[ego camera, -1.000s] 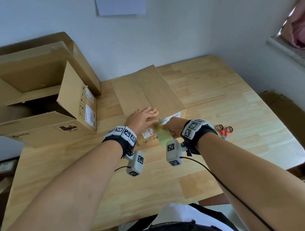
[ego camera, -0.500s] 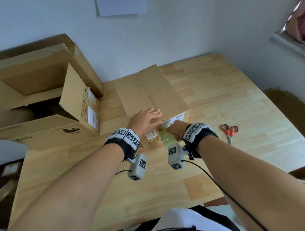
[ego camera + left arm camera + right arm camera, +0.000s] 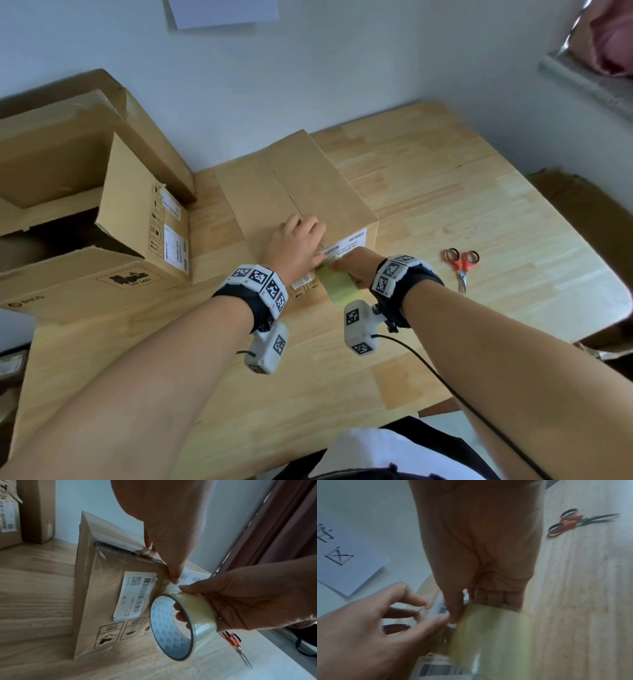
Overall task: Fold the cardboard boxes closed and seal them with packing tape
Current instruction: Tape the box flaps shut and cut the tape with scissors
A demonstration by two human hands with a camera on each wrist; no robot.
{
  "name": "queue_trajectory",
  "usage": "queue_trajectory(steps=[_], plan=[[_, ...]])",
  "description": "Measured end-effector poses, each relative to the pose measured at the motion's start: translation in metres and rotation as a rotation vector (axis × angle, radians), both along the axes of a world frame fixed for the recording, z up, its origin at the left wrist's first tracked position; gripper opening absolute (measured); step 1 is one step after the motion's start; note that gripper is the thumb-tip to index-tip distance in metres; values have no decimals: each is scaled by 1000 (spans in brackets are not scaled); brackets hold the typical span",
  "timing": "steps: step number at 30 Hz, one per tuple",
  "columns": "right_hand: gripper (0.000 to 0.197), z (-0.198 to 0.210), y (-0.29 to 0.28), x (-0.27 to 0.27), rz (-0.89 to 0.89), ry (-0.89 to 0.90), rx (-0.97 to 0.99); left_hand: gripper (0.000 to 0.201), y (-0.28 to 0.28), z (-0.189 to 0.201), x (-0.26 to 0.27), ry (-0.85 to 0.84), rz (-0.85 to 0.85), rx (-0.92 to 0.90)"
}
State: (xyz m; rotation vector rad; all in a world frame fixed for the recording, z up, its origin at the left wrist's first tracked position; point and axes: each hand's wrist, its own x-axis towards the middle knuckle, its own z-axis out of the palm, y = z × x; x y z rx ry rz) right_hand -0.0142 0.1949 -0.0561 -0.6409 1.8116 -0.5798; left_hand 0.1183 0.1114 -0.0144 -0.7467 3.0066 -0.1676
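Observation:
A closed brown cardboard box (image 3: 294, 192) stands mid-table with its centre seam running away from me. My left hand (image 3: 294, 246) lies over its near top edge, fingers straight on the lid. In the left wrist view the thumb (image 3: 173, 574) presses the clear tape's end onto the box's front face (image 3: 106, 588), beside a white label. My right hand (image 3: 356, 270) grips the roll of clear packing tape (image 3: 337, 291) just in front of that face. Its fingers pass through the roll's core (image 3: 171, 628) and the thumb sits on top (image 3: 453, 608).
A large open cardboard box (image 3: 85, 222) stands at the left, its flap close to the small box. Orange-handled scissors (image 3: 462, 263) lie on the wooden table (image 3: 479, 212) to the right of my right hand. A wall runs behind the table, and its near edge is close to my body.
My left hand has shifted a little on the box's near edge, fingers now pointing more up the lid. The right hand stays with the roll against the front face.

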Motion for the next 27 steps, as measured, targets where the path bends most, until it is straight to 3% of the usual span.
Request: queue_trajectory(steps=[3,6,7,11,13,15,19,24,27], plan=[[47,0,13,-4,-127,-129,14,43,5,0,-4,-15,28,11],[31,-2,29,-29,-373,-198,6,39,5,-1,-4,16,58,57],[26,2,35,-38,-415,-134,29,39,5,-3,-4,31,63,69],[24,6,52,-82,-200,333,248,36,5,-4,-19,94,97,141],[35,-1,56,-102,-332,438,260,37,1,-1,-30,92,99,163],[29,-11,62,-118,-330,527,315,37,-5,1,-40,74,95,170],[39,-30,67,-144,-477,460,305,37,-14,-1,-54,61,102,176],[59,-37,75,-167,-436,413,358,44,-24,0,-68,67,117,202],[59,-41,80,-177,-478,390,331,46,-30,-1,-78,82,133,202]])
